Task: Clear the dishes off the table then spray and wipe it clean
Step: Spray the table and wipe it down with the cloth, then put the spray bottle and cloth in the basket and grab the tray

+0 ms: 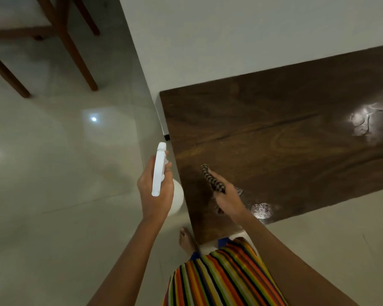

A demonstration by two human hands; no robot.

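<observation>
The dark wooden table (285, 133) fills the right half of the view, with no dishes on it. Wet patches (262, 210) shine near its front edge and at its far right. My left hand (156, 195) grips a white spray bottle (160, 171) just off the table's left edge, nozzle pointing away from me. My right hand (227, 198) rests over the table's near left part and is closed on a black-and-white patterned cloth (212, 178), bunched up, with an end sticking out past my fingers.
A white wall (230, 40) runs behind the table. Glossy pale floor tiles (53, 173) lie to the left. A wooden chair (60, 29) stands at the top left. My bare foot (187, 239) and striped garment (226, 277) are by the table's near corner.
</observation>
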